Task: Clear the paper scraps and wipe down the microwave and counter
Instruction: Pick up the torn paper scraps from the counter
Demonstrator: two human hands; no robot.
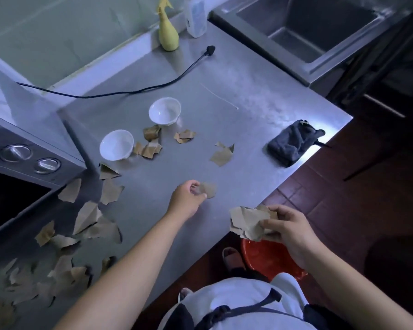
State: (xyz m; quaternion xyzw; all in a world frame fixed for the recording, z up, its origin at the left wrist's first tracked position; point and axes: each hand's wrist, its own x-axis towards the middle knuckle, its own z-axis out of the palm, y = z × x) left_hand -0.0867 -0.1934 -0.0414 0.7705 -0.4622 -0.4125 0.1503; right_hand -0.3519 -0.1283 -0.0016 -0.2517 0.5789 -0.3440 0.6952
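Torn brown paper scraps (222,154) lie scattered over the steel counter (224,96), thickest at the lower left (86,217). My left hand (186,196) pinches one small scrap (209,189) just above the counter's middle. My right hand (289,231) grips a bunch of crumpled scraps (247,223) at the counter's front edge, above a red bin (267,258) on the floor. The microwave (22,158) sits at the left with its two knobs showing. A dark folded cloth (293,144) lies near the right edge.
Two white bowls (165,111) (116,145) stand among the scraps. A black power cord (129,91) with its plug runs across the back. A yellow spray bottle (168,34) and a clear bottle (196,17) stand by the wall. A steel sink (308,32) lies at the back right.
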